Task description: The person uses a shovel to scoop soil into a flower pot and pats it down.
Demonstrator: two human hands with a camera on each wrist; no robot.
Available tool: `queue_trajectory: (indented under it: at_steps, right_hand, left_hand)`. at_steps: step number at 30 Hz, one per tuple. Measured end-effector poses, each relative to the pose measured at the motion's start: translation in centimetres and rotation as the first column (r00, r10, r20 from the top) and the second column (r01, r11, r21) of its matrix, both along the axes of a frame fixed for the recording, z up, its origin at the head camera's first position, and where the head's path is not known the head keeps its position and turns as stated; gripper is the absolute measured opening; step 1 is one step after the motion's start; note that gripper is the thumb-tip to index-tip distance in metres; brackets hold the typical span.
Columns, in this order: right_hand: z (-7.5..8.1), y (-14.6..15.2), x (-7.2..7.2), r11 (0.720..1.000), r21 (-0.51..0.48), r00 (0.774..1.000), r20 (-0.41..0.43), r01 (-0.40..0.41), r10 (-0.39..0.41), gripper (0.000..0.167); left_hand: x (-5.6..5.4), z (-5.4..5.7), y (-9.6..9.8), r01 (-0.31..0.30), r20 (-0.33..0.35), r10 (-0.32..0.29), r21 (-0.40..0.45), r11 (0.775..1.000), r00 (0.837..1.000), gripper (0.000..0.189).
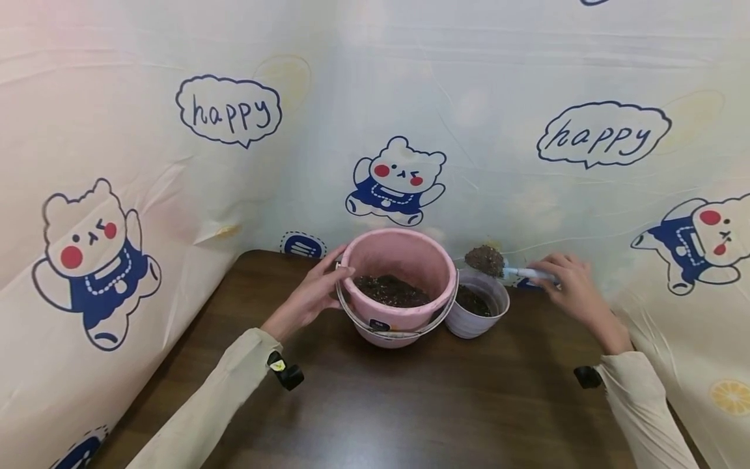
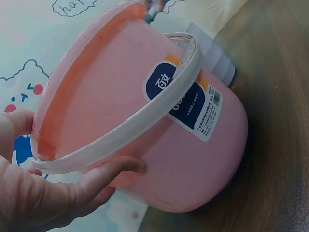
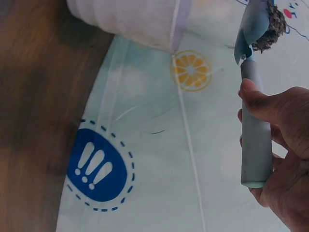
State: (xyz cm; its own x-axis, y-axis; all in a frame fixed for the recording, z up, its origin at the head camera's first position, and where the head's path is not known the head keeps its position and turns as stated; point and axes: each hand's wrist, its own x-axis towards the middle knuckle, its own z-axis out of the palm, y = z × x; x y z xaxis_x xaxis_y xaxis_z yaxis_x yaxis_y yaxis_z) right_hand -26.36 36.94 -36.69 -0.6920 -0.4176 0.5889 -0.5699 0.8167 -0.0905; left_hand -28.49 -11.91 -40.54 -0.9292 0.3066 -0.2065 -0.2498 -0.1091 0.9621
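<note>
A pink bucket (image 1: 398,316) with dark soil (image 1: 392,291) inside stands on the table, its white handle (image 2: 130,123) hanging down across the front. My left hand (image 1: 316,290) grips the bucket's left rim, thumb over the edge and fingers against the outer wall. In my right hand (image 1: 571,283) is the handle of a small blue-grey trowel (image 3: 256,130). Its blade carries a heap of soil (image 1: 485,259), held above the back of a pale lilac pot (image 1: 471,324). Dark soil also lies inside this pot, just right of the bucket.
The brown wooden table (image 1: 410,404) is backed and flanked by a pale printed cloth (image 1: 469,65) with cartoon bears. At the back the cloth comes down close behind the bucket and pot. Each wrist wears a small black camera.
</note>
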Motion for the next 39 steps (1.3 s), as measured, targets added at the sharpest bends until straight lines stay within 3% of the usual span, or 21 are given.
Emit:
queue_trajectory:
  at_steps: [7, 15, 26, 39]
  right_hand:
    - [-1.4, 0.9, -0.3, 0.999, 0.036, 0.998, -0.054, -0.03, 0.032, 0.032]
    - [-2.1, 1.4, -0.2, 1.0, 0.021, 0.999, -0.048, 0.015, -0.014, 0.032]
    - [-1.8, 1.4, 0.0, 0.989, 0.136, 0.984, -0.177, 0.059, -0.035, 0.035]
    - [-1.1, 1.1, 0.1, 0.97, 0.21, 0.955, -0.291, 0.125, -0.06, 0.057]
  left_hand:
    - [-0.1, -0.1, 0.1, 0.007, -0.007, -0.007, 0.009, 1.0, 1.0, 0.075]
    - [0.0, -0.1, 0.2, 0.011, -0.011, -0.01, 0.028, 1.0, 1.0, 0.075]
    - [0.0, -0.2, 0.1, 0.002, -0.007, -0.002, 0.023, 1.0, 1.0, 0.075]
    - [-0.1, -0.3, 0.0, 0.014, -0.01, -0.014, 0.019, 1.0, 1.0, 0.075]
